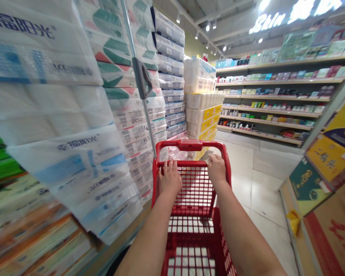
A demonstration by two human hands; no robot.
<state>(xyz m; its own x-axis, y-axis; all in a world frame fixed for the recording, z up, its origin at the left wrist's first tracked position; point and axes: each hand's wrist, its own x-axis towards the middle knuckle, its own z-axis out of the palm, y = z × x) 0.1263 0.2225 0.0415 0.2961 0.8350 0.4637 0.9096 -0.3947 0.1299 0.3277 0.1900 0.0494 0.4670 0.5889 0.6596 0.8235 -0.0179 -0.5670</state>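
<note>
- From the head-worn camera, a person stands in a supermarket aisle behind a red plastic shopping cart (186, 145), which sits on the pale floor tiles (264, 184) with its front near the stacked goods.
- The left hand (170, 179) lies over the cart's near top rail (189, 163), its fingers (170, 166) spread and hooked across the bar.
- The right hand (216, 169) sits further along the same rail, curled over it, with the fingertips mostly out of sight. Both hands are closed on the rail, though how hard they press cannot be told.
- The cart's mesh basket (191, 234) shows nothing inside it in the visible part.
- The cart looks light and stiff, and likely rolls easily. The raised red handle and top rail are the natural places to hold it.
- Along the left side rise soft plastic-wrapped bales of paper rolls (60, 115), beside a stack with green print (126, 57) and a blue-grey stack (169, 57).
- A chrome pole (138, 61) with a grey grip (140, 78) stands against these stacks.
- Ahead stand yellow-banded packs of rolls (202, 119).
- Across the aisle on the right, long shelves (270, 96) carry rows of small boxed and bottled goods.
- Printed cardboard cartons (330, 218) fill the lower right corner.
</note>
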